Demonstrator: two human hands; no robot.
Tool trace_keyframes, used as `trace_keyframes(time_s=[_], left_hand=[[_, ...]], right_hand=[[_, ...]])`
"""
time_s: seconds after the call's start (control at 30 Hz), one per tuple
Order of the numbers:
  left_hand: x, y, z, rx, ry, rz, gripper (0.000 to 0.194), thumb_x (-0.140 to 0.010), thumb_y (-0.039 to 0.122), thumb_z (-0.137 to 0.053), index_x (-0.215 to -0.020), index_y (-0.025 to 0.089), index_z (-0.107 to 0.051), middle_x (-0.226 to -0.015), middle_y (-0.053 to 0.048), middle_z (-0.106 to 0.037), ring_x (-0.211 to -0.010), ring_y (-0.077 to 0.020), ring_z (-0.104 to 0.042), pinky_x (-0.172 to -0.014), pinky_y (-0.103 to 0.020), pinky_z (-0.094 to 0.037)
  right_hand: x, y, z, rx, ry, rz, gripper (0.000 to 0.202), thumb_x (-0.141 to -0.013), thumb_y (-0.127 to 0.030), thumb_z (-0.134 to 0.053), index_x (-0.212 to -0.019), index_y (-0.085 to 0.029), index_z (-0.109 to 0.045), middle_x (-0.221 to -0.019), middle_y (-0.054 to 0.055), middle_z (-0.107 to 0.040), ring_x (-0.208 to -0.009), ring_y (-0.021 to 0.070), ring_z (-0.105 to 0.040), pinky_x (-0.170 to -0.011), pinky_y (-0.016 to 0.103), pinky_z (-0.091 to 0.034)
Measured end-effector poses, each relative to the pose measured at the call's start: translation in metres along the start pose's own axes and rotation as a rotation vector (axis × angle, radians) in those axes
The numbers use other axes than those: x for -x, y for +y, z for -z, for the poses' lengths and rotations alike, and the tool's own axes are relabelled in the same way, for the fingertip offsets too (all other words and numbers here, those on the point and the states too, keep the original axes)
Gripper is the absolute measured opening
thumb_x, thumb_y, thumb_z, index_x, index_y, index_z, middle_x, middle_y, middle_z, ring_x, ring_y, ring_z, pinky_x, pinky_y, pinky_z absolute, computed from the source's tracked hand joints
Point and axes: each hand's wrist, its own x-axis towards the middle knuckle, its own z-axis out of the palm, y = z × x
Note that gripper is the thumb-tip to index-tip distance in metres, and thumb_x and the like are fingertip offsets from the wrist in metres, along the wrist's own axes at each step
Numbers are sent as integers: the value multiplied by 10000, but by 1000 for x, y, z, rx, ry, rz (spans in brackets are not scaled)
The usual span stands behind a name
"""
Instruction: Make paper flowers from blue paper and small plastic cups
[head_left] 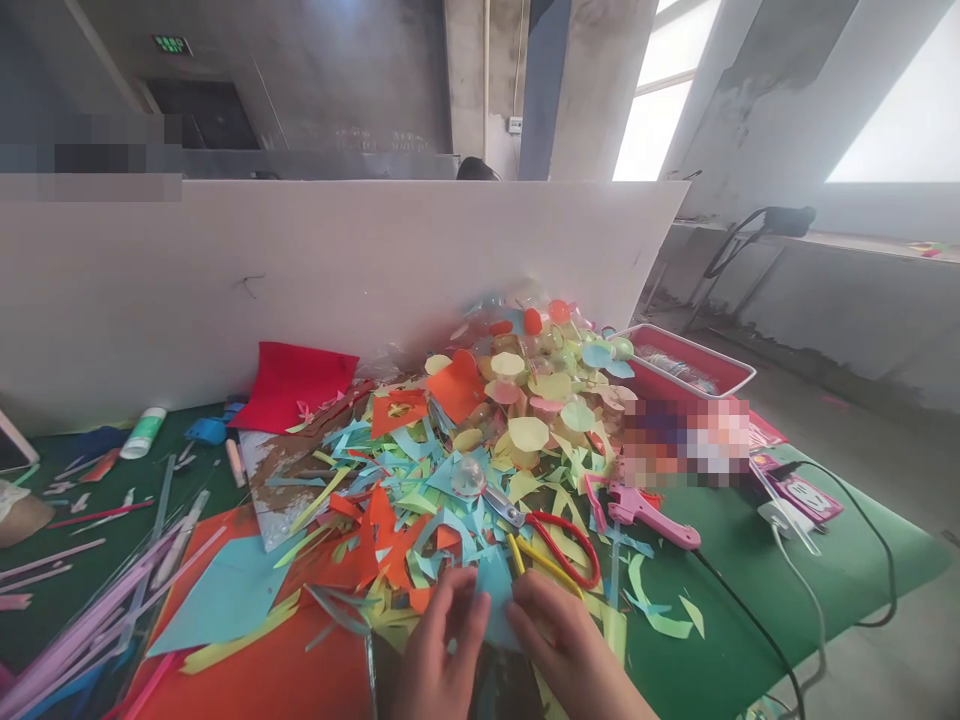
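A piece of light blue paper [495, 600] is held upright between my two hands at the bottom centre. My left hand [448, 640] pinches its left side with thumb and fingers. My right hand [559, 635] is closed at its right edge, fingers curled. Just beyond my right hand lie red-handled scissors [566, 550] and a yellow strip or stick [551, 565]. A clear plastic ball [469, 478] rests on the scraps above the hands. Orange, yellow, green and blue paper scraps [390, 540] surround the hands.
A pink glue gun [652, 515] with a black cable lies to the right. Behind stand a pile of paper-topped clear balls [529, 435] and a red bin [690, 360]. Pink straws [97, 630], a glue tube [142, 433] and red felt [296, 385] lie left. A white partition [322, 270] stands behind.
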Motion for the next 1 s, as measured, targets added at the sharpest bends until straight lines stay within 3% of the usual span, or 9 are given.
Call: trace_keyframes(time_s=[0.17,0.33,0.67,0.83,1.0], left_hand=[[-8,3,5,-54,-38,-28,382,-740,584,-654,-850,225,-725,-915,-63,-771,-915,-262,-724,-762,-282,-591],[-12,-2,4,-46,-71,-34,363,-743,555,-659,-881,230,-744,-976,-75,-772,-970,-273,-716,-818,-298,-585],[-10,1,5,-61,33,-177,292,-721,519,-700,-857,270,-770,-954,-62,-775,-952,-277,-718,-804,-306,-598],[-4,-7,-6,-47,100,-209,314,-800,523,-619,-948,288,-764,-1046,-64,-757,-1095,-287,-666,-944,-349,-544],[-2,-8,-10,-45,51,-165,412,-869,558,-504,-1103,289,-710,-1196,-50,-705,-1164,-251,-627,-979,-331,-510]], right_hand=[[-2,-2,1,-24,-67,-17,266,-952,-386,-463,-764,-202,-504,-699,-19,-505,-633,127,-489,-600,208,-427],[-6,-12,0,-86,-38,-115,328,-957,-462,-429,-782,-198,-516,-722,-6,-523,-668,141,-504,-620,215,-429],[-19,-25,0,-203,-92,-213,370,-945,-508,-452,-783,-186,-537,-695,-17,-515,-625,122,-449,-563,209,-379],[-23,-28,-3,-236,-42,-195,383,-940,-514,-466,-746,-189,-518,-662,-29,-483,-604,113,-416,-536,199,-362],[-25,-27,-1,-209,-45,-198,355,-934,-505,-471,-759,-198,-507,-680,-23,-484,-623,122,-424,-540,199,-374]])
